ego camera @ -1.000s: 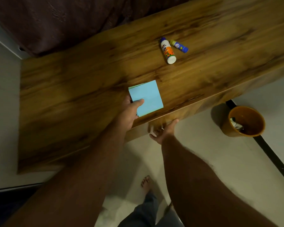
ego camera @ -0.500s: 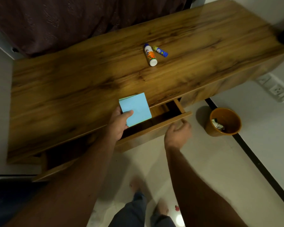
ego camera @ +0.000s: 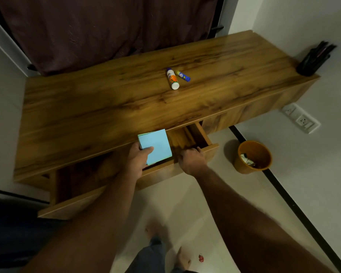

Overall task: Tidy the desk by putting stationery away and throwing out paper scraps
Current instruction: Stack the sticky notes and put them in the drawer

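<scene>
A dark curtain (ego camera: 106, 30) is hanging behind a long wooden bench (ego camera: 110, 107), pale tiled floor (ego camera: 185, 203) spreading below it. A drawer (ego camera: 205, 152) in the bench's front is standing pulled out. The left hand (ego camera: 135, 161) is holding a square blue pad of sticky notes (ego camera: 156, 147) above the open drawer's left part, at the bench's front edge. The pad is lying nearly flat, face up, its corners turned slightly clockwise; being square, it is showing no long axis. The grip is pinching it at the near left corner, thumb on top, fingers underneath, so most of the pad is sticking out away from the hand, toward the bench and to the right. The right hand (ego camera: 191, 159) is curling its fingers over the drawer's front panel, just right of the pad.

Farther back on the bench, a white-and-orange glue stick (ego camera: 172, 79) is lying with its white end toward the onlooker, and a smaller blue-and-yellow stick (ego camera: 183, 76) is lying just beside it, angled away to the right. An orange bin (ego camera: 250, 166) with scraps inside is sitting on the floor at the right.
</scene>
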`<act>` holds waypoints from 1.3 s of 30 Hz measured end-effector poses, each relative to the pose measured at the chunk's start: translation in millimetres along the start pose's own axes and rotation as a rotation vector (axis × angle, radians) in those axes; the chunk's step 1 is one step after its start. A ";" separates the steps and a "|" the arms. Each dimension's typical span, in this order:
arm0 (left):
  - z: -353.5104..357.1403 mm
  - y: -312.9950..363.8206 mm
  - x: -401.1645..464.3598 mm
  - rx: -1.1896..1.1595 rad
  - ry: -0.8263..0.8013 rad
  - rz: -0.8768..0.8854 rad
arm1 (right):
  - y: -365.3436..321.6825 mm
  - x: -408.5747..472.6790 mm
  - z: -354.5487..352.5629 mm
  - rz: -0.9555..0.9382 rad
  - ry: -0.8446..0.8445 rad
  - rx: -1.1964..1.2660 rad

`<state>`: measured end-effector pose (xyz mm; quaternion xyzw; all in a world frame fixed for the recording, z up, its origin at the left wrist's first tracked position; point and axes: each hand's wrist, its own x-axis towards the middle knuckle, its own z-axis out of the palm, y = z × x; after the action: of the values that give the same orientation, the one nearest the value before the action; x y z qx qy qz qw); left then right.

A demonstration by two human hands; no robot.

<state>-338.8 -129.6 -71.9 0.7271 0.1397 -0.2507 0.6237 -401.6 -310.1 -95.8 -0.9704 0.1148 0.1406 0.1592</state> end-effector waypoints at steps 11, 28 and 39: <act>33.7 -31.3 -20.0 -0.095 -0.127 -0.106 | 21.5 -20.7 -19.6 0.312 -0.107 1.103; 93.9 -38.4 6.1 0.204 -0.313 -0.249 | 59.1 4.3 -14.9 0.429 -0.113 0.668; 107.9 -58.6 26.4 0.177 -0.380 -0.369 | 64.1 26.3 -6.2 0.615 -0.282 0.629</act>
<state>-367.6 -227.2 -145.5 0.6809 0.1275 -0.5032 0.5167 -392.7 -376.0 -116.1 -0.7673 0.4118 0.2702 0.4107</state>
